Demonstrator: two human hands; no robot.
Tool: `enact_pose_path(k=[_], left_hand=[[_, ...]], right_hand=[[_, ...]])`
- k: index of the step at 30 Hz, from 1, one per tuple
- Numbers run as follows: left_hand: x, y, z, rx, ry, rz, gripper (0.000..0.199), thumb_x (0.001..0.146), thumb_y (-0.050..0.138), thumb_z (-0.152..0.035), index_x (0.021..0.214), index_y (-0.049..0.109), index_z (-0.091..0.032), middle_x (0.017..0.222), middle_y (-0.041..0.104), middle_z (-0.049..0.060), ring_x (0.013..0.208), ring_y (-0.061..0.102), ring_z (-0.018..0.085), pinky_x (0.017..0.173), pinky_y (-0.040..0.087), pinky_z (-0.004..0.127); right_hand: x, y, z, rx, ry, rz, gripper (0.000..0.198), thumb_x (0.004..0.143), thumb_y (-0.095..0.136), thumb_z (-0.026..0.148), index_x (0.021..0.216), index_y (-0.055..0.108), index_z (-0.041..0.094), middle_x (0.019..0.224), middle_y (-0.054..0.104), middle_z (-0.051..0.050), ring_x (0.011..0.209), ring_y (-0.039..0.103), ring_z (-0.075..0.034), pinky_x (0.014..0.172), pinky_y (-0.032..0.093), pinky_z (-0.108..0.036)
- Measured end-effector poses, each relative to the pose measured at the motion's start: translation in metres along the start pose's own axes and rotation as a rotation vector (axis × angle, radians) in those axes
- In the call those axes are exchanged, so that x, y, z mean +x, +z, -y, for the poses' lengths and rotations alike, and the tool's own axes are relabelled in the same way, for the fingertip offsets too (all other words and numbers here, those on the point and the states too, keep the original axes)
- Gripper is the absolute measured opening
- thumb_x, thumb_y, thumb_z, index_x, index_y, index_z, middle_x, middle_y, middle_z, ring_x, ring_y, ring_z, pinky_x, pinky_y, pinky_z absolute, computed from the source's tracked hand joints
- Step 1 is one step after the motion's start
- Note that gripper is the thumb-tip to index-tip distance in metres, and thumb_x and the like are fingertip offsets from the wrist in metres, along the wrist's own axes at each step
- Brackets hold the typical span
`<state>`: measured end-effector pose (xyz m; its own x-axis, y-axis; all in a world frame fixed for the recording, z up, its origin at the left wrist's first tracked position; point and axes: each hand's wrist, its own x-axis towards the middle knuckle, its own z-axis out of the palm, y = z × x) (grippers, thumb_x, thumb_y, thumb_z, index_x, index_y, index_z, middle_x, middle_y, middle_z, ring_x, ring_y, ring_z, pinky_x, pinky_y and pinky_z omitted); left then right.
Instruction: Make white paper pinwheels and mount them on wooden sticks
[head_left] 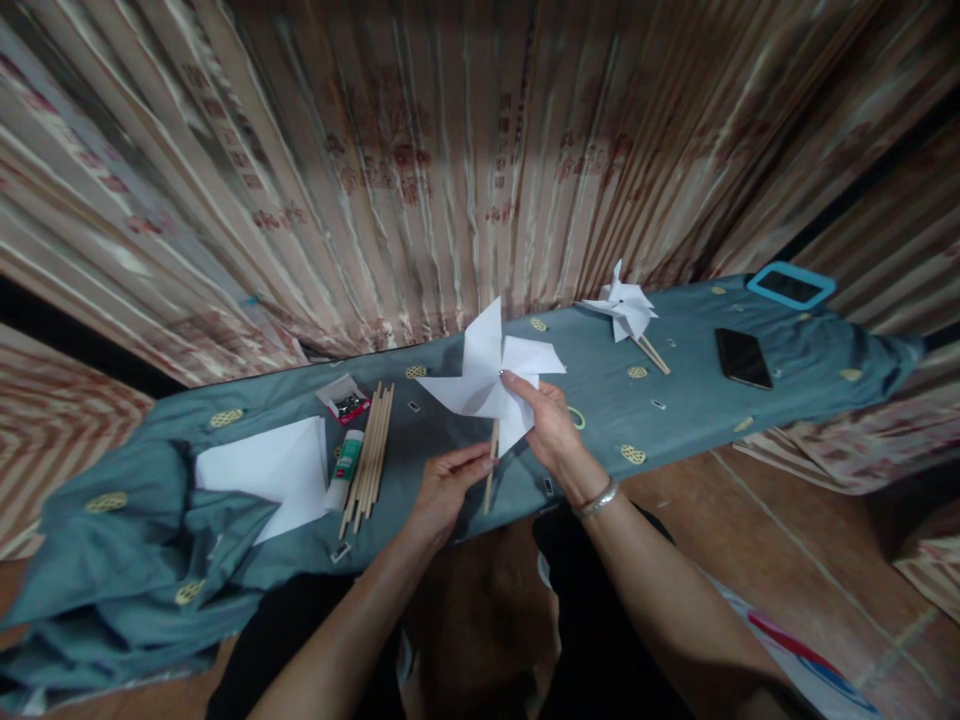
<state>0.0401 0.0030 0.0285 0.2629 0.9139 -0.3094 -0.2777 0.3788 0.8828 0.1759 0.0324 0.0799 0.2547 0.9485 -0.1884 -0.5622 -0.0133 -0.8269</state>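
A white paper pinwheel [480, 385] on a thin wooden stick [489, 488] is held up over the cloth in front of me. My left hand [448, 485] pinches the stick just below the paper blades. With its thumb at the pin in the centre, my right hand [551, 425] grips the pinwheel; the fingers behind the paper are hidden. Left of my hands lie a bundle of wooden sticks [369, 455], a glue stick [346, 468] and a small open box of pins [348, 400].
White paper sheets [262, 465] lie at the left on the green cloth [442, 355]. Finished-looking pinwheels [628, 308] rest at the back right. Beyond them are a black phone [742, 357] and a blue-framed device [791, 286]. A green ring [577, 418] sits beside my right hand. A curtain [465, 170] hangs behind.
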Motion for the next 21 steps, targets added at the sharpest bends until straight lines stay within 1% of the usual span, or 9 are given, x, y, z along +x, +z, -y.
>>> enact_pose_path(k=[4, 7, 10, 13, 17, 21], left_hand=[[-0.0004, 0.0004, -0.0002, 0.012, 0.001, 0.000, 0.037, 0.049, 0.090, -0.036, 0.080, 0.080, -0.019, 0.081, 0.078, 0.008, 0.077, 0.069, 0.021, 0.090, 0.049, 0.036], [-0.0003, 0.0008, 0.0003, 0.021, 0.005, 0.006, 0.037, 0.050, 0.089, -0.035, 0.082, 0.080, -0.019, 0.081, 0.078, 0.008, 0.078, 0.069, 0.020, 0.089, 0.049, 0.035], [-0.0001, 0.0018, 0.0008, 0.021, 0.000, -0.018, 0.037, 0.050, 0.089, -0.036, 0.082, 0.080, -0.019, 0.082, 0.078, 0.007, 0.077, 0.068, 0.019, 0.088, 0.050, 0.033], [-0.0010, 0.0034, 0.0014, 0.008, -0.010, -0.030, 0.040, 0.048, 0.090, -0.037, 0.082, 0.079, -0.019, 0.084, 0.078, 0.007, 0.077, 0.069, 0.019, 0.087, 0.050, 0.034], [-0.0043, 0.0056, 0.0044, 0.001, -0.029, 0.009, 0.041, 0.047, 0.091, -0.037, 0.081, 0.079, -0.018, 0.083, 0.078, 0.008, 0.075, 0.069, 0.019, 0.085, 0.051, 0.033], [-0.0073, 0.0072, 0.0085, 0.032, -0.051, 0.036, 0.039, 0.048, 0.091, -0.038, 0.080, 0.079, -0.018, 0.081, 0.077, 0.008, 0.072, 0.068, 0.018, 0.082, 0.052, 0.032]], right_hand=[[-0.0007, 0.0005, 0.0004, -0.012, 0.014, -0.011, 0.029, 0.052, 0.087, 0.036, 0.072, 0.074, 0.018, 0.073, 0.077, -0.004, 0.072, 0.073, -0.024, 0.070, 0.059, -0.035], [-0.0006, 0.0005, 0.0006, -0.018, 0.015, -0.020, 0.030, 0.051, 0.087, 0.036, 0.071, 0.074, 0.018, 0.071, 0.077, -0.004, 0.070, 0.073, -0.024, 0.067, 0.059, -0.035], [-0.0005, 0.0005, 0.0011, -0.014, -0.001, -0.020, 0.030, 0.050, 0.087, 0.037, 0.070, 0.074, 0.019, 0.069, 0.077, -0.003, 0.067, 0.072, -0.023, 0.065, 0.059, -0.034], [0.0001, 0.0005, 0.0019, -0.014, -0.013, -0.026, 0.030, 0.051, 0.086, 0.038, 0.071, 0.074, 0.019, 0.070, 0.077, -0.003, 0.069, 0.073, -0.023, 0.066, 0.058, -0.034], [0.0017, 0.0004, 0.0022, -0.014, -0.015, -0.045, 0.029, 0.052, 0.085, 0.037, 0.071, 0.073, 0.019, 0.071, 0.077, -0.003, 0.074, 0.073, -0.024, 0.068, 0.058, -0.034], [0.0031, 0.0007, 0.0013, -0.019, -0.020, -0.060, 0.027, 0.053, 0.085, 0.036, 0.070, 0.073, 0.019, 0.069, 0.076, -0.003, 0.074, 0.072, -0.024, 0.068, 0.057, -0.034]])
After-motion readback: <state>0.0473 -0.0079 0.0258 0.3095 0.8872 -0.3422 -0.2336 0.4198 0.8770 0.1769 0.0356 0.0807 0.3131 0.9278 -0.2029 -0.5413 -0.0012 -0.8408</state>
